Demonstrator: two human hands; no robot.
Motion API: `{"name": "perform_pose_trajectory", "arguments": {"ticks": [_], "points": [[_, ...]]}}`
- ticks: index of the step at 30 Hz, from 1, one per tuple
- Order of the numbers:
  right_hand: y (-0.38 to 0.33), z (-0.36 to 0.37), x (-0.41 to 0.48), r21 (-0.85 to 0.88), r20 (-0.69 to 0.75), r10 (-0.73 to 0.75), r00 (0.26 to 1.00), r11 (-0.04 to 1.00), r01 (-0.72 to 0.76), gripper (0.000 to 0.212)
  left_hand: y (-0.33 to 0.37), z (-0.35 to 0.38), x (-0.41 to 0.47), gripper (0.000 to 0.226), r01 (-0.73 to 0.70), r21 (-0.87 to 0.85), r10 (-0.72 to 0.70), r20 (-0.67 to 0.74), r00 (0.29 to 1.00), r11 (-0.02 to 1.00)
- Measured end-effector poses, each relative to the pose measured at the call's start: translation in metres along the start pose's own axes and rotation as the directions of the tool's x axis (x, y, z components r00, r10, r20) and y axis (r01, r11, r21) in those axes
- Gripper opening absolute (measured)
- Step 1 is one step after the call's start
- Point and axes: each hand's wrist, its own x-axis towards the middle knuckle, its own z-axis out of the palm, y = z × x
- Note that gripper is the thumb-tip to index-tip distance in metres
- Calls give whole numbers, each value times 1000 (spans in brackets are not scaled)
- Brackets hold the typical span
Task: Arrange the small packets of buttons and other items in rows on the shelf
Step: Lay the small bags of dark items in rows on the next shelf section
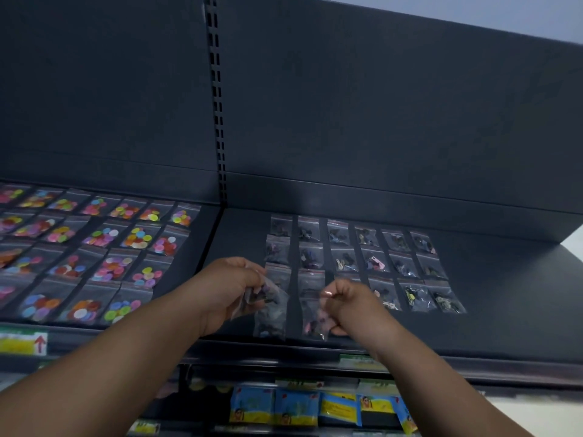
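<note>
We judge the work far along: button packets [113,266] lie in rows left of our left hand [233,288], which grips a small bunch of packets [268,299], and dark packets [373,261] line the shelf [504,294] beyond our right hand [351,309], which pinches one more packet [313,321] to place.

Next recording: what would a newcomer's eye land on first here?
The rows of packets of bright multicoloured buttons on the left section of the dark shelf stand out most. Next, at centre front, the left hand grips a bunch of clear packets. Beside it, the right hand pinches a single packet at the near edge of a neat grid of dark-item packets on the right section.
</note>
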Motion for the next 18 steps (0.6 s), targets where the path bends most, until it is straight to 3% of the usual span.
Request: {"name": "perform_pose_trajectory", "arguments": {"ticks": [2,4,6,9,12,14,18], "points": [[5,2,1,-303,-80,-109,991,949,80,8,-1,2,-1,14,-2,9,2,3,1000,1000],[6,3,-3,-578,-128,-253,959,805,135,13,-3,3,-1,14,-8,9,8,1,1000,1000],[8,5,-6,-682,-136,-376,916,707,189,27,-3,3,-1,14,-11,12,11,-2,1000,1000],[9,8,-7,-668,-94,-485,869,678,306,25,-5,3,-1,13,-9,19,9,1,1000,1000],[13,11,-4,-598,62,-466,883,691,407,7,-5,3,-1,12,-10,19,10,4,1000,1000],[14,11,-3,-562,144,-443,885,699,442,6,-5,3,-2,12,-9,25,9,7,1000,1000],[13,8,-1,-529,180,-445,877,708,468,7,-5,4,-3,12,-12,26,12,16,1000,1000]]}}
